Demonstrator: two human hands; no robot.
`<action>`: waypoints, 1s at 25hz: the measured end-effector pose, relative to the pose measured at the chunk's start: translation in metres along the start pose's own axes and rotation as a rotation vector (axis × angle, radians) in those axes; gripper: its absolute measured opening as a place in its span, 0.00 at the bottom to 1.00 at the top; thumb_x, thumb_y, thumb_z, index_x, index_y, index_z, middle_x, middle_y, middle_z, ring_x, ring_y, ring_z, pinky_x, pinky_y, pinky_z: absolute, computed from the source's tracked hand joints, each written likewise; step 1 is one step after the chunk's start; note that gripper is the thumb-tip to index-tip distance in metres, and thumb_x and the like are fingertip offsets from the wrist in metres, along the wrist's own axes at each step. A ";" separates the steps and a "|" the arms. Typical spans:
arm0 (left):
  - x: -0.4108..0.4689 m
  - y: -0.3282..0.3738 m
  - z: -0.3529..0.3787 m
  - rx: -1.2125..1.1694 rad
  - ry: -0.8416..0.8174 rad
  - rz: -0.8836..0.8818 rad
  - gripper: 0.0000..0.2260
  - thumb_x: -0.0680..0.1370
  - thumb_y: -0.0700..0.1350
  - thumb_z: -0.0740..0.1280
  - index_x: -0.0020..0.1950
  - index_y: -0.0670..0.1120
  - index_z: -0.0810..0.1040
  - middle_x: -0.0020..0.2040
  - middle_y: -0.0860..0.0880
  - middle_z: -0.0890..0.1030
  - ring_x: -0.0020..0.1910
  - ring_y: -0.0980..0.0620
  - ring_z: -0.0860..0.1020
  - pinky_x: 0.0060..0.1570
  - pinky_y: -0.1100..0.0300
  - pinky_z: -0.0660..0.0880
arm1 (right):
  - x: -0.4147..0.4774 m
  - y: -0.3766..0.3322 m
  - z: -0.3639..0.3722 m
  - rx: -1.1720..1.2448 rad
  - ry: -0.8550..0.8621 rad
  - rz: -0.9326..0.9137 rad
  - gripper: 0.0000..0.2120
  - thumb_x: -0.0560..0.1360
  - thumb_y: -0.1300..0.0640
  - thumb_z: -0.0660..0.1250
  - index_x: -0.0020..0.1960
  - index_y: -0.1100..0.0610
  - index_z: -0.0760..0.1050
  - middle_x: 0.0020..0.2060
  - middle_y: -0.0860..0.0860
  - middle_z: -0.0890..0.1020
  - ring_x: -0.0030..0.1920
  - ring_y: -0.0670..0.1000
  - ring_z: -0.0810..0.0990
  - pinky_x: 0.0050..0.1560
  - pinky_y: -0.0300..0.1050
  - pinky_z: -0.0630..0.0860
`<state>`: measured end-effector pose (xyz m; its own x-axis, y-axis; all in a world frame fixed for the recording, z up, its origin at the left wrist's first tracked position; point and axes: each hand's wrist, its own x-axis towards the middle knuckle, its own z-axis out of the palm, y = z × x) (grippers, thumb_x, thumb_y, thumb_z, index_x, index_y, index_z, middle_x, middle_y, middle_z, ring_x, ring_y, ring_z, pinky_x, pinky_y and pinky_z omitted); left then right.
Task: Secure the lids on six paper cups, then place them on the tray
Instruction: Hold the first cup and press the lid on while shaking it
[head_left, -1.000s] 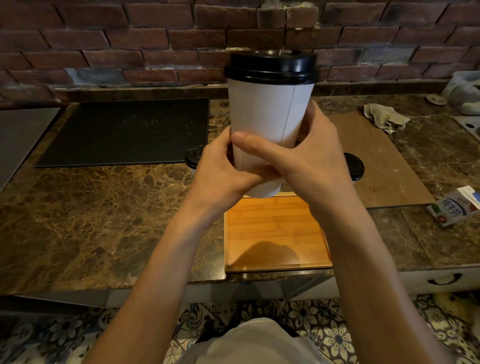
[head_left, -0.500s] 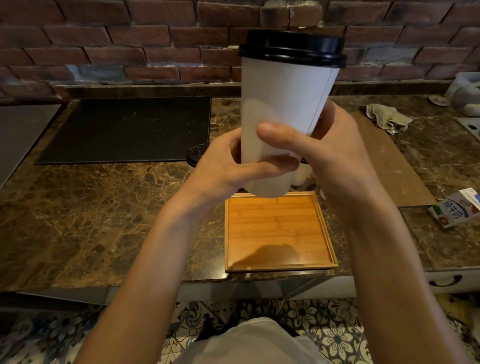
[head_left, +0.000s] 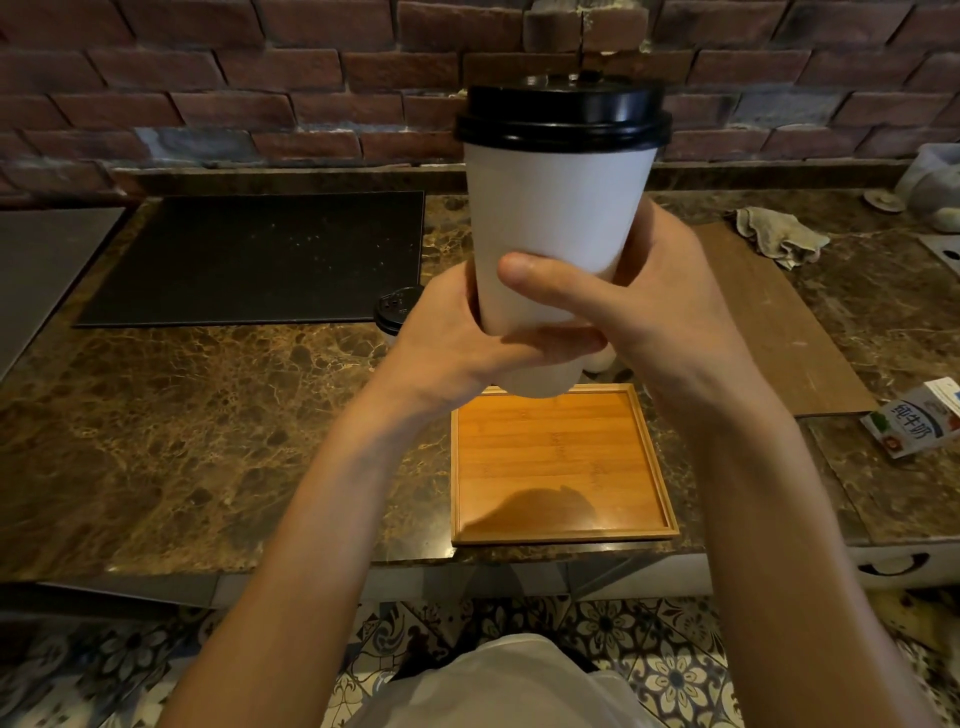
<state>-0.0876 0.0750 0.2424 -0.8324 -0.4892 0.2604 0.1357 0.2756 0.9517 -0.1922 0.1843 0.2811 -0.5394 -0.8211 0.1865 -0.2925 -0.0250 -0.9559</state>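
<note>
Both the left grip (head_left: 457, 338) and the right grip (head_left: 670, 317) are clamped round the lower half of a white paper cup (head_left: 556, 208). Its black lid (head_left: 563, 117) is on, and it is held upright in the air over the far edge of the wooden tray (head_left: 566, 535) on the worktop (head_left: 208, 415). The left grip hides most of another lidded cup (head_left: 396, 310). A carton (head_left: 911, 425), cut off at the right edge, reads 纯牛奶; its smaller print is too small to read.

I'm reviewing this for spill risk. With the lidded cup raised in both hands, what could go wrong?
The left hand and right hand grip the paper cup low on its wall; a hard squeeze might buckle it and loosen the black lid. Lowering it, a wrist might knock the lidded cup standing behind the left hand.
</note>
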 end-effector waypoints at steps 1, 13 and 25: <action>0.000 -0.001 0.000 0.012 0.018 -0.005 0.20 0.62 0.46 0.78 0.48 0.57 0.73 0.41 0.69 0.80 0.44 0.67 0.79 0.36 0.74 0.74 | 0.000 -0.001 0.001 -0.016 0.011 -0.004 0.34 0.64 0.45 0.77 0.66 0.52 0.70 0.55 0.46 0.79 0.54 0.43 0.80 0.48 0.38 0.81; 0.004 -0.014 0.013 0.052 0.192 -0.046 0.22 0.63 0.42 0.77 0.53 0.51 0.74 0.46 0.55 0.81 0.45 0.65 0.80 0.38 0.74 0.74 | 0.002 0.006 0.017 -0.154 0.254 0.002 0.37 0.65 0.42 0.77 0.68 0.53 0.68 0.57 0.45 0.77 0.56 0.44 0.78 0.54 0.48 0.80; 0.002 0.005 -0.002 -0.002 -0.007 -0.048 0.22 0.60 0.52 0.77 0.50 0.57 0.74 0.42 0.66 0.81 0.46 0.63 0.80 0.39 0.71 0.75 | -0.002 0.001 0.003 -0.046 0.133 -0.035 0.32 0.66 0.45 0.78 0.66 0.53 0.72 0.54 0.45 0.80 0.53 0.43 0.80 0.49 0.42 0.82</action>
<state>-0.0877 0.0738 0.2477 -0.8418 -0.4957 0.2136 0.0968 0.2506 0.9632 -0.1892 0.1844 0.2788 -0.6269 -0.7376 0.2508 -0.3474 -0.0236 -0.9374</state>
